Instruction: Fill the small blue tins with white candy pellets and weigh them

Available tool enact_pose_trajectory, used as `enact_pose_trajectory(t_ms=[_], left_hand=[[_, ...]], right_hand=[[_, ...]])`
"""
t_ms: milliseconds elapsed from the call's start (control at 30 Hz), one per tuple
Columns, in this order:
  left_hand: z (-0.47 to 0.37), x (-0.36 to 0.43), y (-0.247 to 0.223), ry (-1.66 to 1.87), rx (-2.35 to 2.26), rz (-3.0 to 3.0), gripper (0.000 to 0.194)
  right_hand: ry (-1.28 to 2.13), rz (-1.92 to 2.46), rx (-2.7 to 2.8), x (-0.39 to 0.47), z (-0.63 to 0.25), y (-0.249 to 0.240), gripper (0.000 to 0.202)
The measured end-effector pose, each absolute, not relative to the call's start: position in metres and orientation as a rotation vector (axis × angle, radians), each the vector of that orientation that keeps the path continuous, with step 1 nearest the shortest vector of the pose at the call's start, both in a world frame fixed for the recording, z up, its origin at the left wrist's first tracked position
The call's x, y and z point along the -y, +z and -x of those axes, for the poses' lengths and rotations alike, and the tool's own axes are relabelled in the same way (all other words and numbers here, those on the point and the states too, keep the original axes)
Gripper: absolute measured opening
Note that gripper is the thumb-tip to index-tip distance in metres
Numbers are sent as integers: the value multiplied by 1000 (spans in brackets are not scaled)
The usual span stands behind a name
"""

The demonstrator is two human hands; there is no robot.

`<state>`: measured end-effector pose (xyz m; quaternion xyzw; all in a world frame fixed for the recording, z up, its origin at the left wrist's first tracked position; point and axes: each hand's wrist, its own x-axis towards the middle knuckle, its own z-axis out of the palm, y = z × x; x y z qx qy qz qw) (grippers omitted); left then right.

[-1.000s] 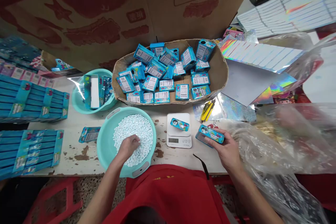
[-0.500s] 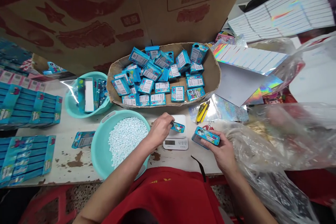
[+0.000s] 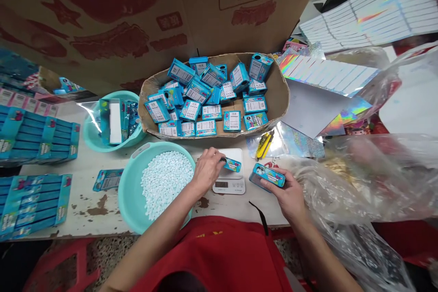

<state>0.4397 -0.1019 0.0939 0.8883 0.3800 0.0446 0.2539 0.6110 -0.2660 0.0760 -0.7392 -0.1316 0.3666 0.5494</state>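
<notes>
My right hand (image 3: 291, 194) grips a blue candy box (image 3: 268, 175), with white candies showing through the round hole in its end. The fingers of my left hand (image 3: 208, 169) are bent together at the dark hole of another blue candy box (image 3: 233, 164). That box rests on a small white digital scale (image 3: 228, 188). Whatever the left fingertips may hold is hidden. Left of this hand, a turquoise basin (image 3: 128, 200) contains many small white candies (image 3: 166, 180).
A low cardboard tray (image 3: 282, 114) of blue boxes stands behind the scale. Yellow cutters (image 3: 264, 145) lie beyond the right hand, and crumpled clear plastic (image 3: 342, 187) spreads to its right. Display packs (image 3: 34, 200) and a second basin (image 3: 89, 134) occupy the left.
My left hand has shifted slightly, its fingers still at the box on the scale. The right hand and its box are almost unmoved. The whole view has shifted a little.
</notes>
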Motion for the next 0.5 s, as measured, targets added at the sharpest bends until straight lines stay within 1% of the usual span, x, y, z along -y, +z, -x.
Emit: enact_pose_trajectory(t_ms=[100,167,267,400,500], left_hand=[[-424,94,92,301,-1114,-2217,23],[-407,91,91,352,-1192,-2122,22],[-375,92,89,311,-1306,-2050,21],[-332,101,82,237,-1460,-1971,26],[-306,103,78,180,-1550,-2057,29]], right_hand=[[859,1745,328,265,-611,74,48],[856,1747,341,265,-610,73,47],[860,1755,345,265,-609,74,47],[862,1768,349,265,-609,75,49],[862,1782,336,263,-609,76,50]])
